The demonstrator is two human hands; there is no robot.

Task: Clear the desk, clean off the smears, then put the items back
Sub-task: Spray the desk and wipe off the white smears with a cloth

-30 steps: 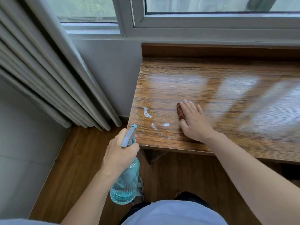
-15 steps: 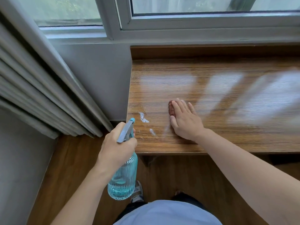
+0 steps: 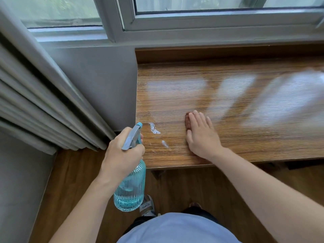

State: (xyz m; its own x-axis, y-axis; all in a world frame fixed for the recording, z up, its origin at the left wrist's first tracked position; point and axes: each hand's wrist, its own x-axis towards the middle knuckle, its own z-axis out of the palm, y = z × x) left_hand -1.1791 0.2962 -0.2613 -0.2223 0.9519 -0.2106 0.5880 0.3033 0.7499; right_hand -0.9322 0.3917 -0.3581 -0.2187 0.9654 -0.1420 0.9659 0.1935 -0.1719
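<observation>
White smear (image 3: 165, 144) fainter, right hand (image 3: 201, 135) wiping nearer desk (image 3: 175, 95) edge

Head cam, looks fwd & down, close over desk (image 3: 228, 102) edge

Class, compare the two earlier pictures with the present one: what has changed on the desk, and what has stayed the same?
One white smear, the one nearest the cloth, has gone: three lay on the desk a second ago, two smears remain. The right hand still presses flat on the brown cloth, the left hand still grips the spray bottle off the desk's edge. Nothing was let go.
</observation>
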